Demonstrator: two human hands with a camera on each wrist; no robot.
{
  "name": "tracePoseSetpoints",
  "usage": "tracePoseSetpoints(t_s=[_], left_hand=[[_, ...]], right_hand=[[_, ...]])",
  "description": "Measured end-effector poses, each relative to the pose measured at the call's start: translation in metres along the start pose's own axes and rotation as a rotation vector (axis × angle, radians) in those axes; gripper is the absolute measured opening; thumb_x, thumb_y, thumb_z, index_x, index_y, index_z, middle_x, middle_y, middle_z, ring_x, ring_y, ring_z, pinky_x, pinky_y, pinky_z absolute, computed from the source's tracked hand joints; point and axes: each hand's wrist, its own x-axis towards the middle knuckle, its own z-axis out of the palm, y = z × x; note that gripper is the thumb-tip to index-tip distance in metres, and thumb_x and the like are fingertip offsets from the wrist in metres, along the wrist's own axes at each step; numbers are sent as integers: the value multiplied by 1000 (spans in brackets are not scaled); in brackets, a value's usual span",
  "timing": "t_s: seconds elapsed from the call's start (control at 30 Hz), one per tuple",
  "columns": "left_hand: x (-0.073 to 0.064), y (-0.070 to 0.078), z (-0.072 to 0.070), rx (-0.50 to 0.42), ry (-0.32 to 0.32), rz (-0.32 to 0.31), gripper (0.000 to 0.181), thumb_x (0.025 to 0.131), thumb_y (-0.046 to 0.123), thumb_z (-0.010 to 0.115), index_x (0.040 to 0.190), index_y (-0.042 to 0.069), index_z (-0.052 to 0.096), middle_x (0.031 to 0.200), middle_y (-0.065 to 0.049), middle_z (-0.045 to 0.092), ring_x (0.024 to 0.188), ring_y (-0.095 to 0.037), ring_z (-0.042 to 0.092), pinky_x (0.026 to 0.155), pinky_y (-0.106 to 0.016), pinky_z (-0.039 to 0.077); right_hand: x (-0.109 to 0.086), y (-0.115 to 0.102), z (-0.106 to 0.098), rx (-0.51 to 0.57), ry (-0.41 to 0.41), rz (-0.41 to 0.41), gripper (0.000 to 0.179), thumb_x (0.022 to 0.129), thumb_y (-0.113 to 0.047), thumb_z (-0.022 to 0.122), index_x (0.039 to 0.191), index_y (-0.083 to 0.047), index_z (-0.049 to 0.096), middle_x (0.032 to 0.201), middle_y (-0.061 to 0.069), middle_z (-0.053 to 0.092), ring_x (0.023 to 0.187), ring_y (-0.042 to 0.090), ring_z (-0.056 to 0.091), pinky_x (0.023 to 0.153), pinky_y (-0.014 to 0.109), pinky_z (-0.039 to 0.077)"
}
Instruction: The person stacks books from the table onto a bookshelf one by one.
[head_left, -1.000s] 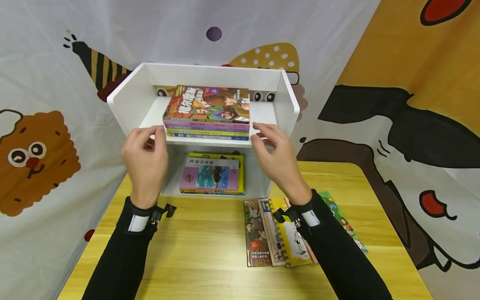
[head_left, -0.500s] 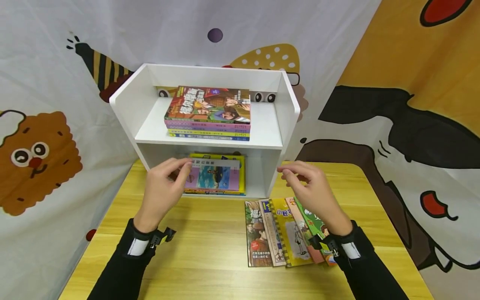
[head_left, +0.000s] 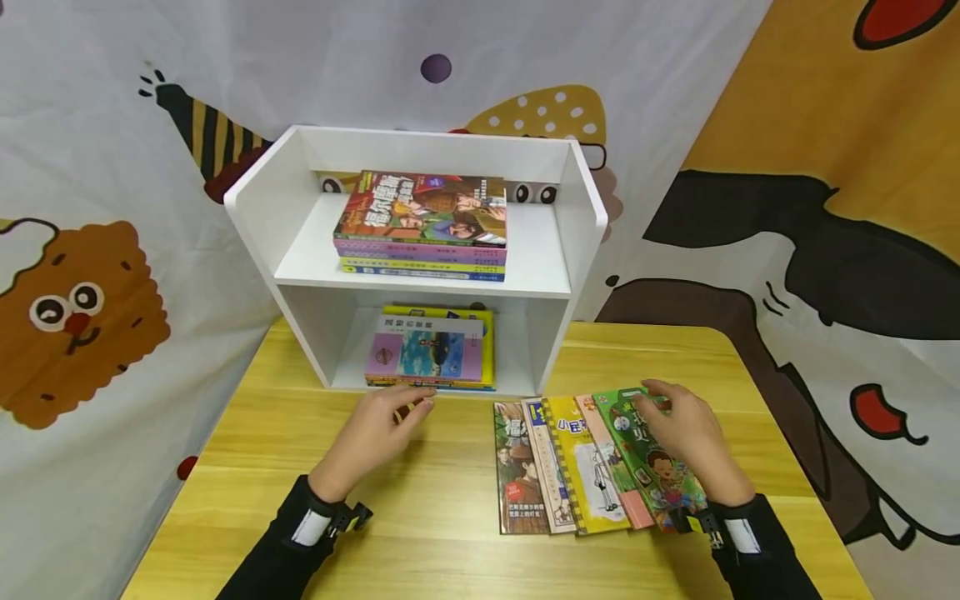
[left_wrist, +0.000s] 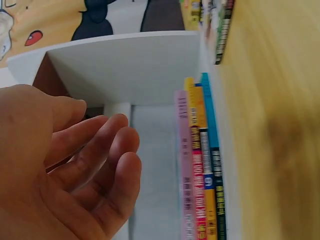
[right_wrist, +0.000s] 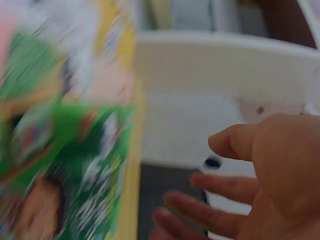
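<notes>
My right hand (head_left: 693,437) is over the upper right part of a green picture-covered book (head_left: 632,427), fingertips right at its top end. In the right wrist view its thumb and fingers are spread and hold nothing, with the blurred green cover to the left. My left hand (head_left: 371,442) hovers over the table just in front of the white shelf (head_left: 300,329), its fingers loosely bent around nothing. The green book is the rightmost of a fanned row, beside a pink book (head_left: 611,458), a yellow book (head_left: 592,479), a narrow pale one (head_left: 551,475) and a brown-covered one (head_left: 520,479).
A neat stack of books (head_left: 423,212) lies on the upper shelf board. Below it, another stack (head_left: 438,354) lies in the lower compartment, a purple-and-blue cover on top. The wooden table (head_left: 442,542) meets a printed cloth (head_left: 360,58) at the back.
Both hands have come away from the upper stack and down toward the table. The right has moved right, to the green book; the left has moved down and rightward, in front of the shelf.
</notes>
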Motion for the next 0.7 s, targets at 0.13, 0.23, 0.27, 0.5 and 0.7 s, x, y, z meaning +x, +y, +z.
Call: tracePoseSetpoints(t_s=[0.13, 0.23, 0.27, 0.5, 0.7], left_hand=[[-6, -3, 9, -10, -24, -23, 26, 94, 39, 52, 113, 28, 67, 99, 14, 65, 69, 2, 52, 59, -25, 50], [-9, -5, 16, -30, -40, -48, 22, 93, 38, 54, 109, 31, 68, 99, 18, 65, 70, 4, 52, 61, -24, 50], [-10, -5, 19, -37, -45, -51, 22, 94, 38, 54, 108, 32, 68, 98, 18, 64, 71, 4, 52, 61, -24, 50], [-13, -1, 34, -67, -83, -5, 22, 95, 36, 52, 109, 30, 67, 95, 16, 63, 71, 1, 52, 61, -24, 49], [-12, 4, 40, -71, -105, 10, 22, 95, 37, 51, 110, 30, 67, 95, 15, 63, 71, 0, 52, 60, -25, 48]], right_hand=[[-8, 29, 2, -73, -34, 93, 80, 91, -60, 42, 143, 0, 30, 131, 38, 39, 109, 54, 40, 77, 68, 41], [-12, 43, 5, -105, -93, 146, 92, 88, -66, 40, 143, 5, 24, 130, 44, 32, 108, 60, 34, 80, 73, 35], [-12, 47, 7, -110, -121, 166, 95, 87, -68, 39, 144, 6, 22, 131, 45, 31, 103, 58, 41, 78, 72, 37], [-10, 67, 14, -76, -259, 260, 103, 85, -73, 36, 146, 5, 11, 128, 43, 36, 43, 24, 52, 50, 40, 42], [-8, 73, 17, -93, -272, 265, 107, 82, -74, 41, 144, 9, 15, 125, 45, 36, 64, 39, 57, 55, 49, 47]])
